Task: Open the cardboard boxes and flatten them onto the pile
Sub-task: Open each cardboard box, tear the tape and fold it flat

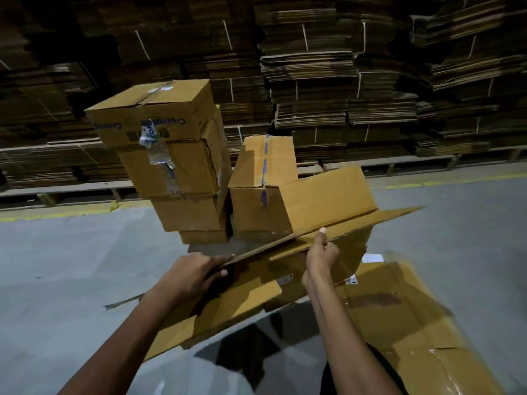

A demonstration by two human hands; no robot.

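Grey concrete floor (57, 266), yellow painted floor line (57, 214), wooden pallets (51, 195) along the back

Tan-yellow, plain on the held box (328, 206), its cut edges a darker corrugated brown. Same tan on the stacked boxes (171, 155), with blue lettering across the top one and on strips of clear, glinting tape. Blue print also down the taped seam of the open box (265, 166). Tan again, glossy with clear tape and a dull brown patch, on the flattened pile (399, 315); small white labels there. Pale grey on the floor (71, 252), crossed by a worn yellow line (57, 215). Dark brown, finely striped, with thin white straps, on the bundled cardboard wall (313, 81).
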